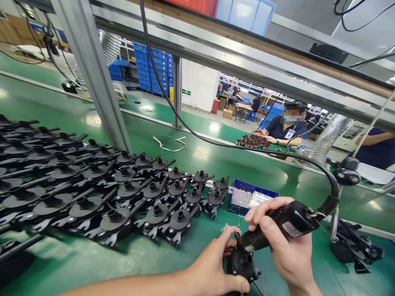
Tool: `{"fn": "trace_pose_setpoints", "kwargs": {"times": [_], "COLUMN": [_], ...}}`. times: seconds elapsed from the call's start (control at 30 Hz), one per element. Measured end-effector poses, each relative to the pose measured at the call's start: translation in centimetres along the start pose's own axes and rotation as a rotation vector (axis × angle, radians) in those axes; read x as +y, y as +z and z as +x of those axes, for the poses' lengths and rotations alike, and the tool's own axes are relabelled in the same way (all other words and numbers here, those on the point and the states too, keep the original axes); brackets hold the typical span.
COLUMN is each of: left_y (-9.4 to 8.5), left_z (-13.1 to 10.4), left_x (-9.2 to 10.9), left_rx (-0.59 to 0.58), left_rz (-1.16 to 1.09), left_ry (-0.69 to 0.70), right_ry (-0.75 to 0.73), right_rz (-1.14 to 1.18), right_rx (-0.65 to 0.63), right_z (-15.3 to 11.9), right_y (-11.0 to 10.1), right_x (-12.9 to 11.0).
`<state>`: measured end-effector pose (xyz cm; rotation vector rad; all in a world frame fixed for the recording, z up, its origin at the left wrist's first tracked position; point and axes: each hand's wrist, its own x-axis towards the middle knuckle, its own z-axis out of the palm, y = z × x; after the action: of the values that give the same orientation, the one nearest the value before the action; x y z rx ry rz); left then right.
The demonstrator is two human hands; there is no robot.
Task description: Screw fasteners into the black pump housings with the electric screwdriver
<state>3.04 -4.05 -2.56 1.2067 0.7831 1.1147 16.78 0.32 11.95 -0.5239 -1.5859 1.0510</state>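
Near the bottom right of the head view, my left hand [216, 265] grips a round black plastic part [242, 263] with a short tube on top, thumb at its near side. My right hand [285, 246] is wrapped round a black electric screwdriver [279, 226], tilted, its tip end down at the part's far edge beside my left fingers. The very tip is hidden. A cable runs from the tool's upper end. Just beyond the hands stands a blue bin [254, 187] of small silver screws, with a few loose screws [226, 227] on the green bench.
Rows of similar black parts [114, 220] cover the left and middle of the green bench [148, 267]. More black parts [354, 246] lie at right. A metal post [92, 70] rises at left. Across the bench, a person [284, 127] sits by a pile of small dark parts [253, 141].
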Motion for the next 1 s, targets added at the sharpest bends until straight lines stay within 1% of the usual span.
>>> {"fn": "trace_pose_setpoints", "kwargs": {"times": [0.03, 0.1, 0.2, 0.33, 0.53, 0.73, 0.87, 1.0], "left_y": [0.0, 0.1, 0.3, 0.5, 0.4, 0.3, 0.1, 0.0], "left_z": [0.0, 0.1, 0.1, 0.1, -0.1, -0.1, 0.0, -0.1], "left_x": [0.1, 0.4, 0.8, 0.6, 0.0, 0.3, 0.1, -0.3], "left_rx": [0.002, 0.014, 0.021, 0.063, 0.06, 0.044, 0.035, 0.05], "left_rz": [-0.008, -0.018, -0.016, -0.002, 0.01, 0.007, 0.032, 0.054], "left_ry": [0.001, 0.01, 0.028, -0.002, -0.028, -0.027, -0.018, -0.057], "right_ry": [0.024, 0.061, 0.053, 0.06, 0.07, 0.023, 0.07, 0.06], "right_rz": [-0.028, -0.044, -0.006, 0.024, 0.122, 0.014, -0.013, -0.008], "right_rx": [-0.007, 0.031, 0.126, 0.175, 0.185, 0.139, 0.198, 0.244], "right_z": [-0.1, -0.2, -0.3, -0.1, -0.2, 0.0, -0.4, -0.6], "right_y": [0.2, 0.7, 1.7, 2.3, 2.0, 2.2, 2.8, 3.1], "right_x": [0.0, 0.2, 0.8, 0.9, 0.8, 0.7, -0.1, -0.1]}}
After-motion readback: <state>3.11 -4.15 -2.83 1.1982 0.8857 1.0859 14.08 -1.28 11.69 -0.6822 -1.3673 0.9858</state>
